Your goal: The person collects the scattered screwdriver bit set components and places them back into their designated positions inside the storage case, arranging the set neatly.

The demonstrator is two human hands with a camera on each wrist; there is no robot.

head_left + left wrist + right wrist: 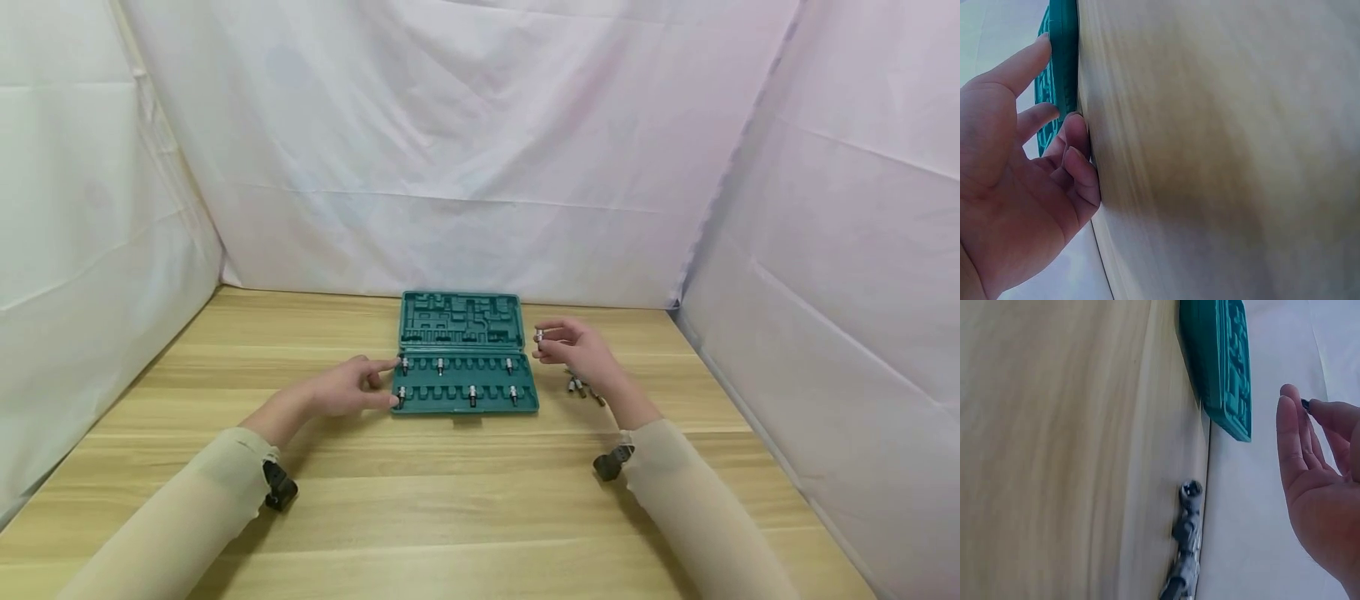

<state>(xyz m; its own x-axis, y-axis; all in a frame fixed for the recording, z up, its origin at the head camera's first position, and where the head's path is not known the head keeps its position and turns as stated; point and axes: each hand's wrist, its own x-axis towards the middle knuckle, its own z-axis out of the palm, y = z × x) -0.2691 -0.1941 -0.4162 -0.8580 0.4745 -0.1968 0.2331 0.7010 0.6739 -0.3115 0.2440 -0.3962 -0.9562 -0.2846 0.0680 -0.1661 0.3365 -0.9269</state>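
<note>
- Currently, the green case [465,410] lies open on the counter [450,508], about midway along its far edge, with the lid [463,337] on the side toward that edge.
- The left hand [348,387] is at the case's left edge: thumb and forefinger are stretched out and touch it, the thumb near the near left corner and the forefinger farther back. Its other fingers are bent; no bit is in them.
- The right hand [581,350] is raised off the counter, just beyond the case's right edge. Thumb and fingers pinch the held bit [539,336], which is close to upright, pale end up and dark end down.
- Six seated bits [472,395] sit in the case in two rows of three. Each row has one at the left edge and one toward the right edge; the third is left of middle in the far row, right of middle in the near row.
- Loose bits [580,388] lie bunched on the counter, near the case's right edge and partly behind the right wrist; their exact number is hard to tell.
- White cloth [450,125] hangs behind the counter's far edge.
</note>
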